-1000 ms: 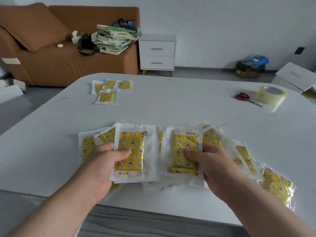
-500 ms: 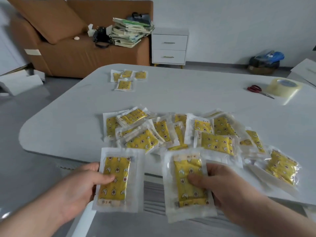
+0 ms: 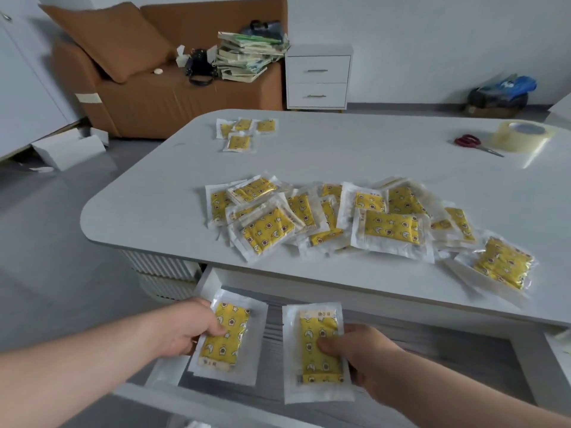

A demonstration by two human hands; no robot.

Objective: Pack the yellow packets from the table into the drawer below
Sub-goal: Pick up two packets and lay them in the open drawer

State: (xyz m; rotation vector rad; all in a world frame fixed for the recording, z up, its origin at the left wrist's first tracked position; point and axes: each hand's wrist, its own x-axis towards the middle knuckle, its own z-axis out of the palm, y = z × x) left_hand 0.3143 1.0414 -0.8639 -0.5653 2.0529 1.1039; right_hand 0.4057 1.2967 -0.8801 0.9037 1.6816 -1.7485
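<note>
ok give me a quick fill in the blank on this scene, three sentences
The left hand and right hand each hold one yellow ____.
Both are at the open ____ below the table.
The red-handled scissors lie beside a roll of ____.
Missing words: packet, drawer, tape.

Left hand (image 3: 182,330), right hand (image 3: 363,361): pinch grips

Head-worn, facing down, close over drawer (image 3: 438,347)
</note>
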